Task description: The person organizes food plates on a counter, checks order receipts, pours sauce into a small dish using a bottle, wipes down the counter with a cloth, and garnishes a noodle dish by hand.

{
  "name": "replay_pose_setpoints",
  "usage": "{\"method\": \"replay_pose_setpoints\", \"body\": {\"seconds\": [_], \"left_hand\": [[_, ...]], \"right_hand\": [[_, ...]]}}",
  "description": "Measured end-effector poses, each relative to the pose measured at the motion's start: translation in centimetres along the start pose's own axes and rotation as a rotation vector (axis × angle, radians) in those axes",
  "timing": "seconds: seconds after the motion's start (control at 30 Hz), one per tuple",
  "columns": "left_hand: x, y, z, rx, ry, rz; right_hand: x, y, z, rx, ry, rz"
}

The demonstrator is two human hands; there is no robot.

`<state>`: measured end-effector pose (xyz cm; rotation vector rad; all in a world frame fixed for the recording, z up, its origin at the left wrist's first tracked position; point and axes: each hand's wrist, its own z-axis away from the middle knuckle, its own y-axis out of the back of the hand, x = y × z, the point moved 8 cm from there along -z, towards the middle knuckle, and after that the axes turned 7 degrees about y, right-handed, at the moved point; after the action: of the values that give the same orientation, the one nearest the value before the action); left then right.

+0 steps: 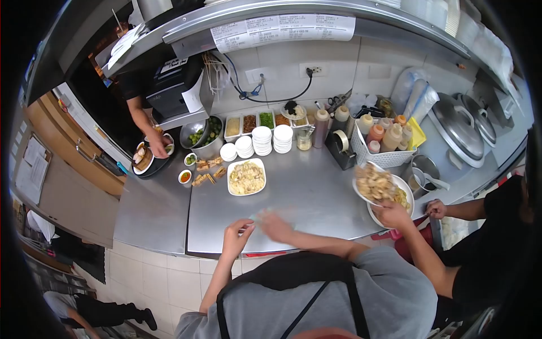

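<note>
My left hand [237, 237] is raised over the front edge of the steel counter, thumb and fingers pinched together. What they hold, if anything, is too small to make out. Beside it my right hand [275, 227] is smeared by motion, so its fingers cannot be read. A faint pale greenish blur [258, 216] shows between the two hands; its kind is unclear. Just beyond them on the counter sits a square white bowl of yellowish food [247, 178], which neither hand touches.
At right a co-worker's hand [394, 214] tilts a plate of browned pieces [374, 183] over another white plate [411, 195]. Farther left, another person's hand [158, 144] reaches to a black tray [164, 165]. Stacked white saucers [262, 141] and a sauce-bottle basket [372, 160] stand behind.
</note>
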<state>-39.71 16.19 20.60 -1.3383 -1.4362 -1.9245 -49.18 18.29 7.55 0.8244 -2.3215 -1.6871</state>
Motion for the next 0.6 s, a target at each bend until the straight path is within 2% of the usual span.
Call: {"method": "replay_pose_setpoints", "body": {"seconds": [0.03,0.07,0.13,0.17,0.23,0.33,0.5,0.6], "left_hand": [[0.2,-0.3,-0.4,-0.006,0.002,0.005],[0.9,-1.0,-0.8,-0.045,-0.042,0.009],[1.7,-2.3,-1.6,-0.093,-0.081,0.024],[2.0,-3.0,-2.1,-0.109,-0.121,0.011],[2.4,-4.1,-2.8,-0.141,-0.149,-0.003],[2.7,-5.5,-4.3,-0.187,-0.165,0.015],[-0.7,-9.5,-7.5,-0.277,-0.13,0.025],[-2.7,-13.0,-9.7,-0.32,-0.14,-0.088]], "right_hand": [[-2.2,-0.7,0.0,-0.034,0.102,-0.061],[-2.3,-0.9,0.2,-0.041,0.096,-0.06],[-3.9,-0.1,0.9,0.016,0.261,-0.194],[-3.5,0.4,1.3,0.01,0.252,-0.197],[-1.6,0.6,3.1,-0.155,0.16,-0.185],[0.8,3.5,7.3,-0.1,0.004,-0.059],[3.4,7.6,16.0,-0.054,-0.254,-0.025],[4.0,10.1,21.3,0.091,-0.379,-0.041]]}}
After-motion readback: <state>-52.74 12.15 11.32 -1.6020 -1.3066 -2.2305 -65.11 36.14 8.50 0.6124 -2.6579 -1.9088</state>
